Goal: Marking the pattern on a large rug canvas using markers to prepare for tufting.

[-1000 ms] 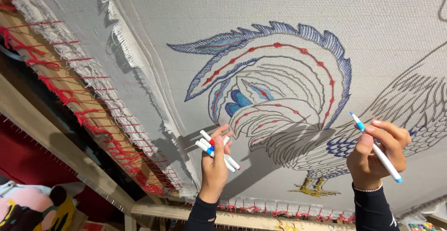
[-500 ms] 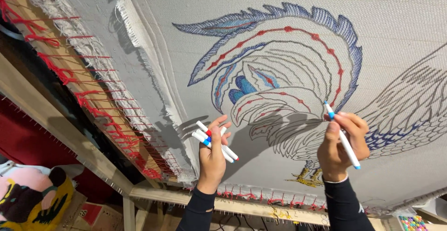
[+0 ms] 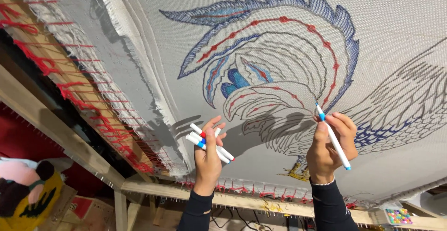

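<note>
Touching canvas, right hand's marker; wooden frame alongside.

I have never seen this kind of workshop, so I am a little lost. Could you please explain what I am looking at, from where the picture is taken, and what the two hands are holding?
The picture comes from a camera worn on a person's head, so you see that person's own two hands. In front of them a large pale cloth is stretched on a wooden frame and tied to it with red cord. A big bird with a curved tail is drawn on the cloth in blue, red and grey lines. The left hand holds a bundle of white markers with red and blue bands. The right hand holds one blue-tipped marker, whose tip touches the drawing.
</note>
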